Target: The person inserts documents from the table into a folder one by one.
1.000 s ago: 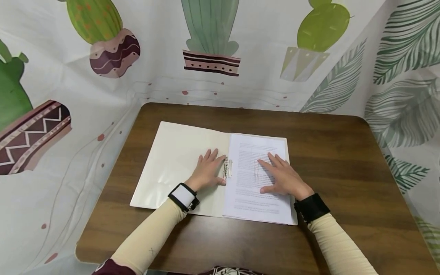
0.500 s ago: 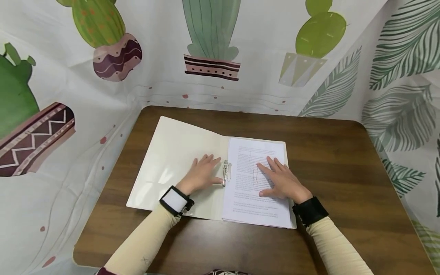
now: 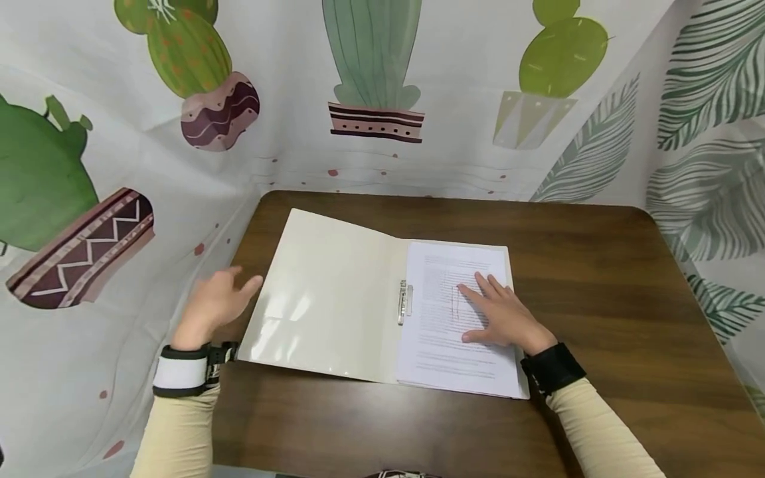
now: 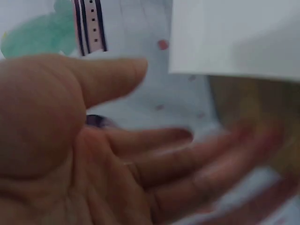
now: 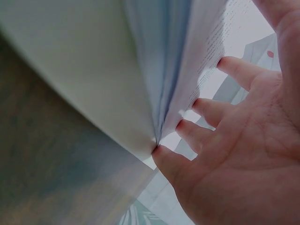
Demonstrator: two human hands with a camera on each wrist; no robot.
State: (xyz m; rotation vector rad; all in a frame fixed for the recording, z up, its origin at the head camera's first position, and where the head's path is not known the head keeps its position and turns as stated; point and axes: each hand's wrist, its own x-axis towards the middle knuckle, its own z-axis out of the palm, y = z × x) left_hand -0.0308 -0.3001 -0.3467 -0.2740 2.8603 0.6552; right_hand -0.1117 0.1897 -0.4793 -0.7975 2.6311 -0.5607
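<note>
A white clip folder (image 3: 335,292) lies opened out in the head view, its left cover raised a little off the wood. Printed sheets (image 3: 436,362) fill the right side, next to a metal clip (image 3: 402,302) near the spine. My left hand (image 3: 216,305) hovers just beyond the cover's left edge, fingers extended and thumb toward the cover. In the left wrist view the cover's corner (image 4: 234,37) shows above the blurred fingers. With spread fingers my right hand (image 3: 505,318) rests on the sheets. The right wrist view shows its fingertips touching the page and the stack's edge (image 5: 164,61).
The folder is on a brown wooden table (image 3: 586,292) with rounded corners. Behind and to the left hangs a white cloth (image 3: 287,146) printed with cacti and leaves.
My left hand has left the area by the clip and moved left past the cover's outer edge. The right hand stays on the sheets.
</note>
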